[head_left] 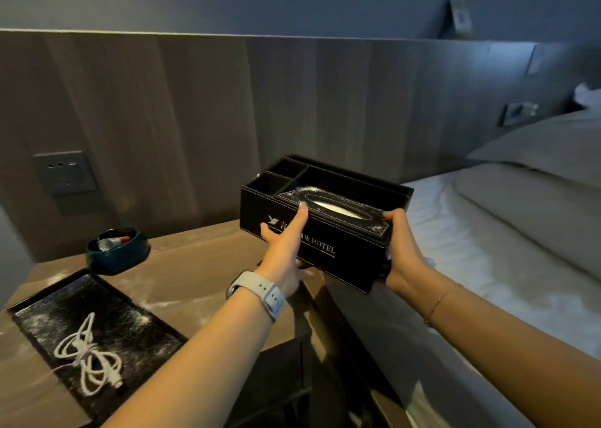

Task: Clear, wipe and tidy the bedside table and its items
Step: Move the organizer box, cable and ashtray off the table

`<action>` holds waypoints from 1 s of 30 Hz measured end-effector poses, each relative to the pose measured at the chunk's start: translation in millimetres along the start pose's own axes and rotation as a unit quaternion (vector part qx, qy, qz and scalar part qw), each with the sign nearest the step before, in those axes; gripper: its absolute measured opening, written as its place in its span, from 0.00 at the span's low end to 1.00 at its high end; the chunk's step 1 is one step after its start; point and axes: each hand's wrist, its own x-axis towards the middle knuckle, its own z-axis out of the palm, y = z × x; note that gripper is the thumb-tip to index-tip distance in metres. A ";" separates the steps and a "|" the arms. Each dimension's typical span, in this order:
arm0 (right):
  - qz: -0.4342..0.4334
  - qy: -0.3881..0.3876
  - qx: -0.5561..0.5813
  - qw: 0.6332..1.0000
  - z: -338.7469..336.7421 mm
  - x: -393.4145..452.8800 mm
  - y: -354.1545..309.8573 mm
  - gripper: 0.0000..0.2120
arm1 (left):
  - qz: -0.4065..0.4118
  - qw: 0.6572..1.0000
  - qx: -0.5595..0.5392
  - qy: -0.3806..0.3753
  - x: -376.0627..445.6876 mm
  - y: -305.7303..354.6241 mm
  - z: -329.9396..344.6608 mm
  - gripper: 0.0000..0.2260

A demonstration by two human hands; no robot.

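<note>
- The black leather-look rectangular tissue box organiser (328, 219), with white stitching, "HOTEL" lettering and an oval tissue slot in its lid, is held in the air above the right edge of the brown wooden bedside table (201, 265), partly over the gap toward the bed.
- White dust speckles the lid; three open compartments sit along the box's far side.
- The left hand (286, 248) holds the near long face, thumb extended up to the lid edge, fingers curled under the base; a grey watch is on its wrist.
- The right hand (401, 248) clasps the box's right-hand end, thumb on the top corner, fingers wrapped beneath.
- At 9 o'clock from the box, a dark teal ceramic bowl (117, 251) holds a red-and-silver lipstick (113, 241).
- At 7 o'clock, a dusty black rectangular tray (97, 326) near the table's front edge carries a coiled white charging cable (87, 359).
- Bare tabletop lies between tray and box.
- At 3 o'clock, the white-sheeted bed (481, 248) with grey pillows.
</note>
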 end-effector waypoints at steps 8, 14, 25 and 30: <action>-0.018 0.056 -0.022 0.998 -70.5 13.8 -36.3 0.29 | -0.019 0.997 0.064 -0.047 50.3 -24.3 76.4 0.57; -0.016 0.085 0.040 0.995 -86.1 65.3 -35.6 0.37 | -0.019 0.986 0.136 -0.093 106.8 -16.8 106.4 0.46; -0.026 0.110 0.120 0.986 -90.4 152.5 0.1 0.52 | -0.021 0.988 0.125 -0.090 194.5 -59.3 113.8 0.15; -0.034 0.103 0.100 0.989 -89.6 155.9 3.6 0.54 | -0.013 0.989 0.117 -0.086 193.1 -58.8 114.8 0.25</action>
